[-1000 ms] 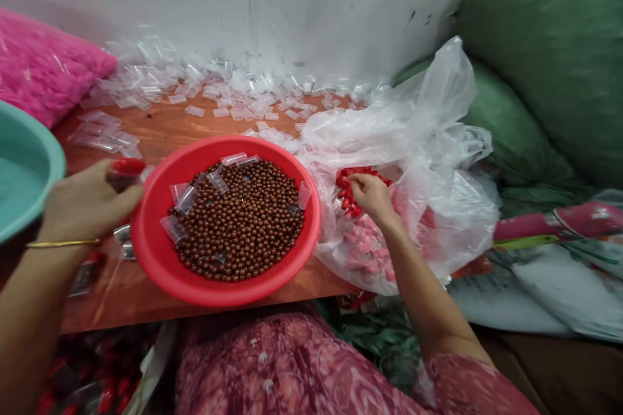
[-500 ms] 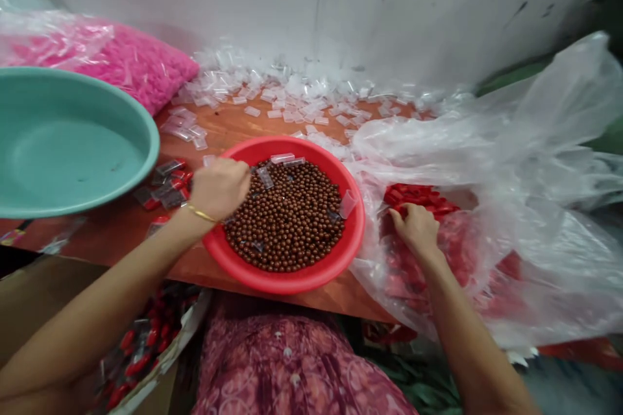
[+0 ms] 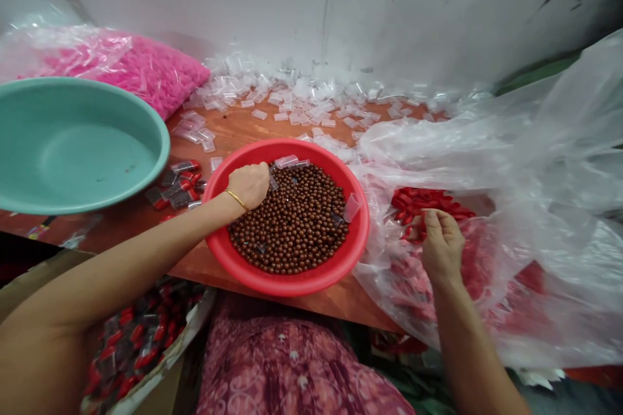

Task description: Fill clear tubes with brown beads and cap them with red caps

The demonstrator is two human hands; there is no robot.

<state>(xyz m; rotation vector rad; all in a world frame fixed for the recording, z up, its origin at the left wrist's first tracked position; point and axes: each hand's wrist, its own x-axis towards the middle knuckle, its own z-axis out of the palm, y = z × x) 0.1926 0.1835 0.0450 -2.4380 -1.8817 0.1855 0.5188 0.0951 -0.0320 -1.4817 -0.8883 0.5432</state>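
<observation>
My left hand (image 3: 249, 185), a gold bangle on its wrist, is closed over the left part of a red basin (image 3: 287, 284). Its fingers point down at the brown beads (image 3: 292, 227) and hide whatever they hold. Beside the fingertips, clear plastic cases (image 3: 286, 161) lie on the beads, and another clear case (image 3: 352, 206) leans at the basin's right side. Over the clear plastic bag (image 3: 428, 149) at the right, my right hand (image 3: 442, 240) pinches a small red plastic piece at its fingertips. Many like red pieces (image 3: 428, 202) lie in the bag's opening.
A teal basin (image 3: 82, 142) stands at the left, before a bag of pink pieces (image 3: 160, 71). Clear cases (image 3: 311, 104) are strewn along the wall. Red-ended filled cases (image 3: 182, 187) lie left of the red basin. A carton (image 3: 192, 331) below holds many more.
My left hand has moved right, from the basin's left rim to over the beads. My right hand has drawn back slightly and turned, with a red piece now showing at its fingertips.
</observation>
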